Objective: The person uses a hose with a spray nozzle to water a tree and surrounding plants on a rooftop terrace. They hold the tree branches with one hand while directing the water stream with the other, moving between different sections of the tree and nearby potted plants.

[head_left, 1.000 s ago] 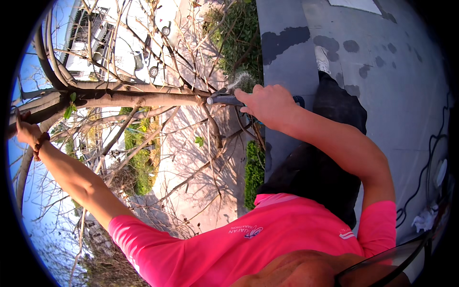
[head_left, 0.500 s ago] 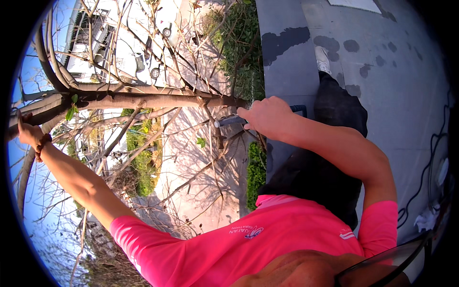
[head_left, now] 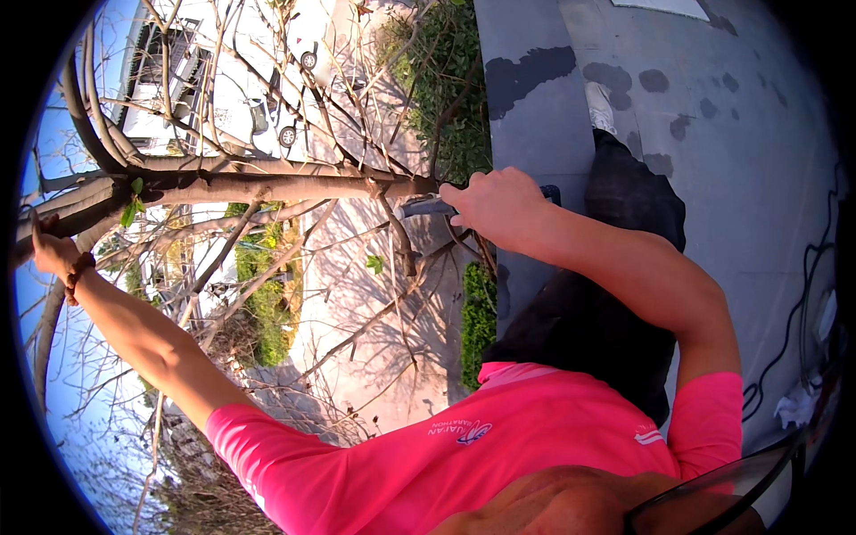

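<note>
Shifted slightly up-view since half a second ago, our right hand (head_left: 497, 207) grasps the tool (head_left: 426, 207) near the limb (head_left: 294, 186); our left hand (head_left: 57, 253) grips the branch (head_left: 82, 212).

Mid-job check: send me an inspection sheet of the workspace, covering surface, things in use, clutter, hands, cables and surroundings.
Surface: grey surface with dark patches.
Things in use: thick branch spanning the picture's left half; tool with a pale tip, exact kind unclear.
Clutter: crumpled white item at lower right.
Hands: right hand closed around the tool; left hand at the branch's far-left part, grip unclear.
Cables: dark cable trailing along the grey surface's right side.
Surroundings: green shrub, sunlit paved ground, vehicle wheel beyond thinner branches.
</note>
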